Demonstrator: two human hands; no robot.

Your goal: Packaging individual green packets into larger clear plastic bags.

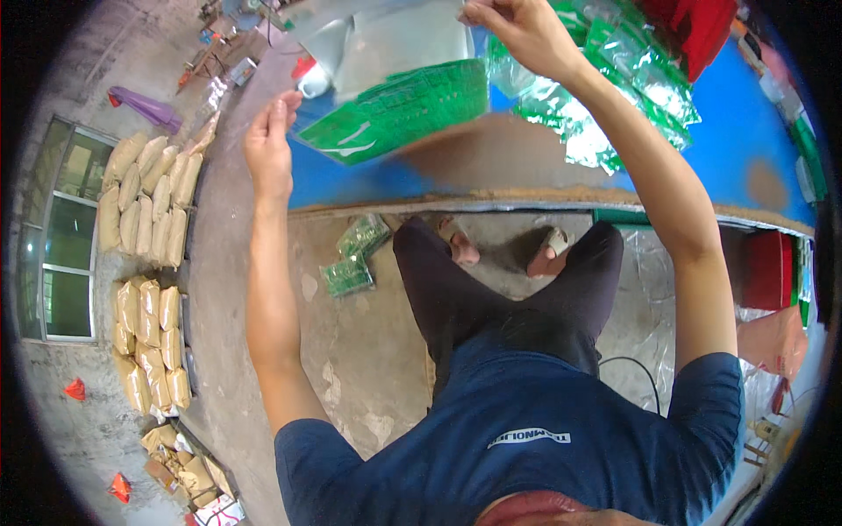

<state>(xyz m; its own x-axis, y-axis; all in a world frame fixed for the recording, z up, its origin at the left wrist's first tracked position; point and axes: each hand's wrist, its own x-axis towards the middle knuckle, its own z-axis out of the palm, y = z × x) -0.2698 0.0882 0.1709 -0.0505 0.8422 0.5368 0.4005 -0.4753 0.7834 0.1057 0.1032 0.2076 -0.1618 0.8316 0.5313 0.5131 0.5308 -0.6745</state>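
Observation:
In front of me, over the table, is a clear plastic bag (408, 48) with a green printed lower part (412, 110); it is tilted and a little blurred. My right hand (531, 39) is raised at its upper right, thumb and fingers pinched at the bag's edge. At its left side, my left hand (269, 145) is upright with thumb and fingertips pressed together. Whatever thin film sits between those left fingertips is hard to make out. To the right of the bag, a loose pile of green and clear plastic bags (605, 88) covers part of the table.
The blue table (324, 182) has a worn brown front edge. Red material (697, 31) lies at its far right. Green packets (351, 263) rest on the floor beside my legs. Stacked tan sacks (149, 202) line the left wall, and a red box (766, 270) stands under the table's right.

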